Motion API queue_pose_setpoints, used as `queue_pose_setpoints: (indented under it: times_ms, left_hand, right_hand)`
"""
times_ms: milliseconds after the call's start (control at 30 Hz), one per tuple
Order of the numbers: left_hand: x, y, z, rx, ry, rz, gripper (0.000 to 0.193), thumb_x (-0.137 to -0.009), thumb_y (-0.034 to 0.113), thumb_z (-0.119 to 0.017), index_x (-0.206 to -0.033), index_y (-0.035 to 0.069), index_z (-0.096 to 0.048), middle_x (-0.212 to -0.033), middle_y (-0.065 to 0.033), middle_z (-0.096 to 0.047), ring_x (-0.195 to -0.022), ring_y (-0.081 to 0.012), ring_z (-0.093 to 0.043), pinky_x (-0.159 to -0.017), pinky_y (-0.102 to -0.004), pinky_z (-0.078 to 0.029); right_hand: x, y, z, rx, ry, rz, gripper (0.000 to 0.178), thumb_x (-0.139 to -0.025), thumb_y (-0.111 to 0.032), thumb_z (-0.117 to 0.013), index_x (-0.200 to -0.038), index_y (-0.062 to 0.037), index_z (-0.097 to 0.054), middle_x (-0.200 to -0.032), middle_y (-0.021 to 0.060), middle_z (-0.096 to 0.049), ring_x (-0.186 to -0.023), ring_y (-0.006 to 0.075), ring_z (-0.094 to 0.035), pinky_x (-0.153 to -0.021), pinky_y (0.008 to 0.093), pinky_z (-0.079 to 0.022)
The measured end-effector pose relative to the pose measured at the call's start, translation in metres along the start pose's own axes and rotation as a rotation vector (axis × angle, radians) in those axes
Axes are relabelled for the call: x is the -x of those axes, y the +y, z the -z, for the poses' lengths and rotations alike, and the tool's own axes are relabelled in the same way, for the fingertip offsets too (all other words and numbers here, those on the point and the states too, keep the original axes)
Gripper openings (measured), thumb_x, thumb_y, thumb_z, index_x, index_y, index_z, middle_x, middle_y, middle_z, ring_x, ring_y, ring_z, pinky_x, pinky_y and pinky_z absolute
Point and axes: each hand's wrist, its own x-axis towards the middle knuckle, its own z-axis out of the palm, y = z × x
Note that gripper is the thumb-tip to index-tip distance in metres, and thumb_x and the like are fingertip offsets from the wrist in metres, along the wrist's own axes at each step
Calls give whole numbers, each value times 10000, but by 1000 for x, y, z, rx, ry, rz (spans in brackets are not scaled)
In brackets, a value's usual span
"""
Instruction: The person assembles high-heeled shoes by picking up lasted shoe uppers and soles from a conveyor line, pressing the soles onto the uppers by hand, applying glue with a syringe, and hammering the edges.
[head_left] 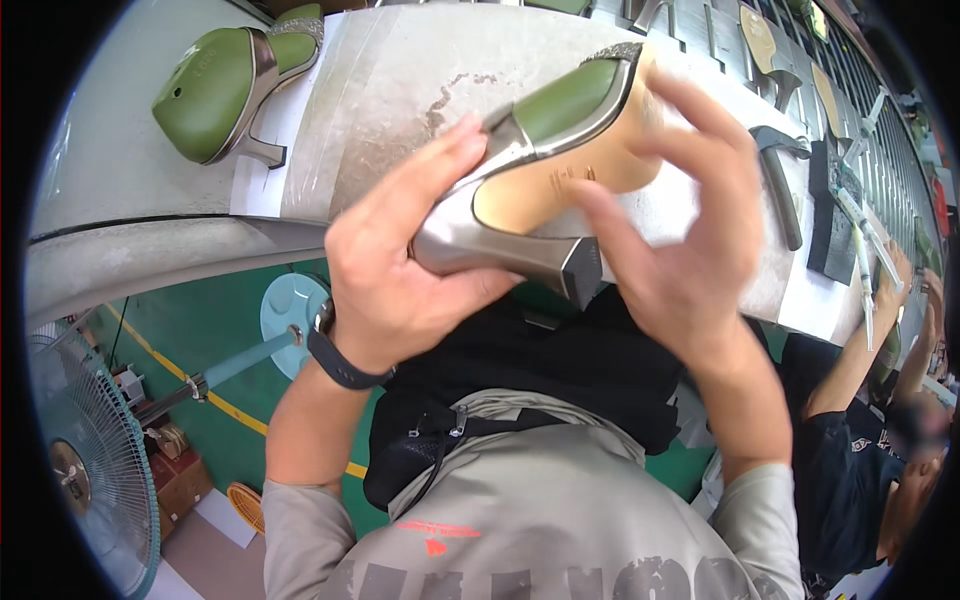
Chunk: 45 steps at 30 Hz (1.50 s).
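Note:
My left hand is wrapped round the heel end of a high-heeled shoe, its thumb under the heel. The shoe has a metallic bronze upper and block heel, a tan sole and a glittery band at the toe. A green shoe last fills it. The sole is turned partly toward me. At the toe end my right hand has its fingers spread, blurred by motion. Its thumb and fingertips are close over the sole; whether they touch it I cannot tell.
A second shoe on a green last lies on the bench at the far left. A hammer and a black block are to the right. A standing fan is at the lower left. Another person's arm reaches in at right.

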Motion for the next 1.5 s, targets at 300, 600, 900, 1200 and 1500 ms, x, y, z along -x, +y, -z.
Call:
queue_pose_setpoints:
  times_ms: [300,600,900,1200,1500]
  left_hand:
    - [83,81,-14,-25,-136,37,813,-739,312,-962,-1313,-153,-622,-1313,-379,-655,-1127,-429,-745,-940,-420,-623]
    - [97,92,-10,-130,-234,-12,893,-754,398,-952,-1359,-145,-583,-1284,-375,-669,-1058,-430,-766,-798,-399,-652]
    - [93,94,-10,-199,-242,-71,949,-816,561,-888,-1371,-138,-568,-1206,-407,-681,-1007,-404,-784,-746,-366,-649]
    - [84,102,-2,-81,-320,-14,926,-811,620,-858,-1303,-131,-631,-1262,-380,-673,-1080,-434,-754,-832,-422,-638]
    - [89,76,-7,1145,-723,1115,1238,-819,339,-948,-1689,29,-124,-1342,-66,-501,-1073,-126,-535,-913,-291,-503]
  right_hand:
    - [123,-78,3,-1282,-32,-1103,819,-911,-419,-856,-1483,15,-462,-1325,158,-673,-1151,241,-699,-973,381,-584]
    - [151,-72,15,-1398,-200,-1139,744,-870,-294,-911,-1435,-5,-523,-1298,108,-678,-1165,200,-675,-985,379,-571]
    - [153,-75,16,-1451,-195,-1175,747,-867,-300,-913,-1430,2,-525,-1292,114,-680,-1157,203,-676,-981,372,-568]
    - [149,-76,21,-1390,-169,-1220,1083,-756,-410,-977,-1566,26,-405,-1437,145,-622,-1303,242,-623,-1113,409,-506]
    - [154,-65,57,-1543,-565,-1252,807,-816,-247,-952,-1446,5,-515,-1288,118,-685,-1148,198,-685,-984,370,-580]
